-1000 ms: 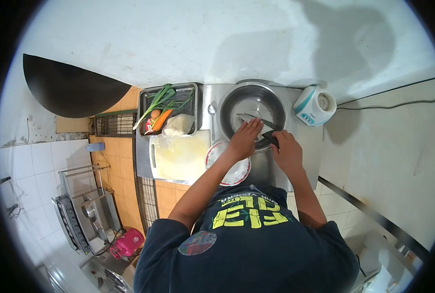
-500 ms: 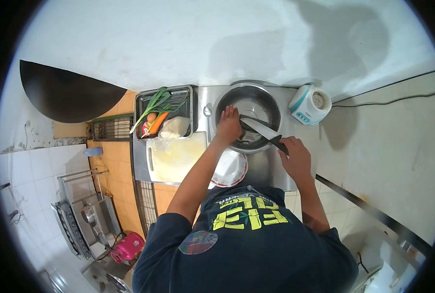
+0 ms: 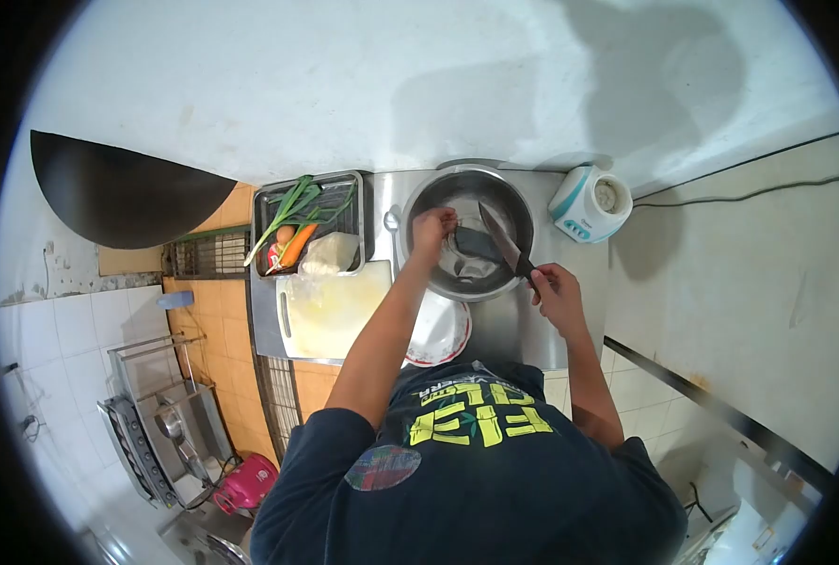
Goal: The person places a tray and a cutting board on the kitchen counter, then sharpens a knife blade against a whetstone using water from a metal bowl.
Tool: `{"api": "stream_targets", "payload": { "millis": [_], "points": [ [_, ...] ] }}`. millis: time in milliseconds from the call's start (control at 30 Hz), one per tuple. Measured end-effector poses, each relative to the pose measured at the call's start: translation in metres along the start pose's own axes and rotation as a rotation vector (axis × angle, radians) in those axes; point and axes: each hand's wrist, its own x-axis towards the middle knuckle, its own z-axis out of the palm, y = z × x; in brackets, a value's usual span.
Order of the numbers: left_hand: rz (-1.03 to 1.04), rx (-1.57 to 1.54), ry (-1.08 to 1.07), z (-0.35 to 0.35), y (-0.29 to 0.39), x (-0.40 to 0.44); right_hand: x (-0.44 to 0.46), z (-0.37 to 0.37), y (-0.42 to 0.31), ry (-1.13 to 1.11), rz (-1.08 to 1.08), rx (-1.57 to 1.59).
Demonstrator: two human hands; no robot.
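Nearest me, the plate (image 3: 441, 331) sits partly behind my left forearm beside the cutting board (image 3: 330, 315); farther on, my right hand (image 3: 559, 294) is wrapped round the knife (image 3: 502, 239), angled over the metal bowl (image 3: 522, 218), my left hand (image 3: 431, 234) curls there, grasp unclear, between tray (image 3: 361, 217) and appliance (image 3: 582, 202).

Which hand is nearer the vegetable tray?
Left: the left hand is over the bowl, on the side nearer the tray; the right hand, holding the knife, is farther right.
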Motion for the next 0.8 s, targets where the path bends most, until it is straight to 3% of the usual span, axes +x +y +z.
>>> {"api": "stream_targets", "payload": {
  "millis": [33,133,233,333,633,733,800],
  "points": [
    [0.088,0.054,0.012,0.007,0.002,-0.016,0.000,0.004,0.001,-0.019,0.052,0.051],
    [0.405,0.255,-0.227,0.031,0.002,-0.061,0.005,0.020,0.005,-0.023,0.127,0.195],
    [0.598,0.762,-0.428,0.045,0.016,-0.126,0.003,0.034,-0.017,-0.075,0.198,0.265],
    [0.789,1.103,-0.481,0.038,0.007,-0.138,0.001,0.040,-0.024,-0.106,0.223,0.305],
    [0.686,1.319,-0.404,0.013,0.013,-0.092,-0.017,0.010,-0.034,-0.217,0.238,0.245],
    [0.461,1.265,-0.263,0.004,0.004,-0.066,-0.020,0.000,-0.031,-0.220,0.264,0.245],
    [0.424,1.150,-0.112,-0.001,-0.015,-0.041,-0.021,-0.003,-0.029,-0.177,0.219,0.125]
  ]
}}
